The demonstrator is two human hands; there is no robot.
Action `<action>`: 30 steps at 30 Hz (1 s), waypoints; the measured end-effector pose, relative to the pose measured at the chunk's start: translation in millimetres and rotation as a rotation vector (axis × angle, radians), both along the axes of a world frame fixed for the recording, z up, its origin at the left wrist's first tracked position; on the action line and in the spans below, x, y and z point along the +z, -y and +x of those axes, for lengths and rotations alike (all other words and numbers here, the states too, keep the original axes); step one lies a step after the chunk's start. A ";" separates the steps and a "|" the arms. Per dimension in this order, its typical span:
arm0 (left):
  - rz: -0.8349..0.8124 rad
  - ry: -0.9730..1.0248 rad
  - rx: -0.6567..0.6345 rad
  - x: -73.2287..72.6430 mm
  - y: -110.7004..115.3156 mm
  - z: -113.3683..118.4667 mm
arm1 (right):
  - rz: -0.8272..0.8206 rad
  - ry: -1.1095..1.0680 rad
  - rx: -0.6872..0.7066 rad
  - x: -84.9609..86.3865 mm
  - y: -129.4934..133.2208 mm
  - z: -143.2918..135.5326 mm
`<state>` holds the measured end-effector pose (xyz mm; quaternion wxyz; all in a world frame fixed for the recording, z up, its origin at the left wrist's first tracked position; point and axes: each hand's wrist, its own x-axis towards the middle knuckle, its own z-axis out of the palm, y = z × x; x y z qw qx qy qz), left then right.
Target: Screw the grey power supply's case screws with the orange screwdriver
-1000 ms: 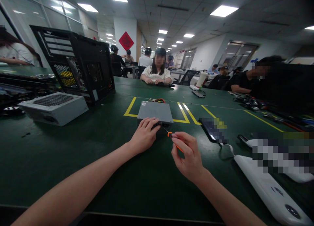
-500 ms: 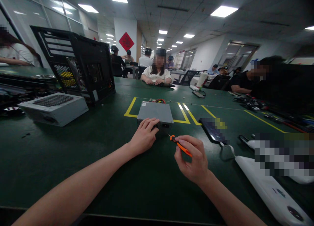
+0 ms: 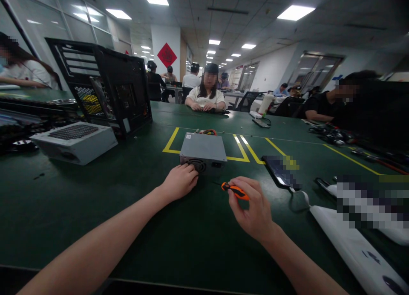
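Observation:
A grey computer power supply [image 3: 203, 146] lies in front of me, its fan grille and socket side facing me, with coloured cables at its back. My left hand [image 3: 180, 182] is at the lower left of that near side, fingers curled together and fingertips by the fan grille. Whether anything is between those fingers is hidden. My right hand [image 3: 254, 207] grips an orange and black screwdriver [image 3: 238, 192]. Its thin shaft points left, above the table and apart from the power supply.
A second power supply [image 3: 76, 141] and an upright black computer case [image 3: 123, 90] stand at left. To the right lie a phone [image 3: 279, 171] on a cable and a white device [image 3: 354, 244]. Yellow tape [image 3: 171, 140] marks the green table. A person [image 3: 206, 94] sits opposite.
My left hand has slid down from the power supply's top edge to its lower near side, its fingers curling. The screwdriver has tilted flatter, its tip now pointing more to the left.

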<state>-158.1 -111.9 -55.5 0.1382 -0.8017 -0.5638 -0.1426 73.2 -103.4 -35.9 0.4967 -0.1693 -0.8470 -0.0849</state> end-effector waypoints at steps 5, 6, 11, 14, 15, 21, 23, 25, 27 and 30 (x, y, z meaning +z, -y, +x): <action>-0.020 -0.103 -0.041 -1.8 0.3 4.4 | 0.009 -0.005 0.001 -0.9 -1.2 0.9; -0.018 -0.119 -0.046 -0.5 0.9 5.2 | 0.014 -0.001 0.006 -0.9 -1.0 0.8; -0.050 -0.187 -0.047 10.3 5.4 9.8 | 0.029 0.008 0.024 -0.2 0.8 -0.2; -0.057 -0.243 -0.019 12.8 6.9 12.5 | 0.040 0.005 0.021 0.3 1.3 -1.0; -0.055 -0.265 -0.013 12.3 7.0 13.6 | 0.044 0.006 0.022 0.5 1.4 -1.4; -0.046 -0.330 0.026 6.8 8.3 22.1 | 0.052 0.016 0.047 1.8 3.1 -3.4; -0.047 -0.316 0.055 7.7 9.7 23.8 | 0.063 0.012 0.042 2.1 4.0 -3.7; -0.058 -0.293 0.085 9.5 11.1 23.4 | 0.076 0.012 0.036 2.2 4.3 -4.0; -0.073 -0.249 0.104 10.4 11.4 21.2 | 0.085 0.015 0.038 2.2 4.2 -4.2; -0.068 -0.052 0.091 6.5 9.1 17.5 | 0.099 0.008 0.043 2.5 4.9 -3.5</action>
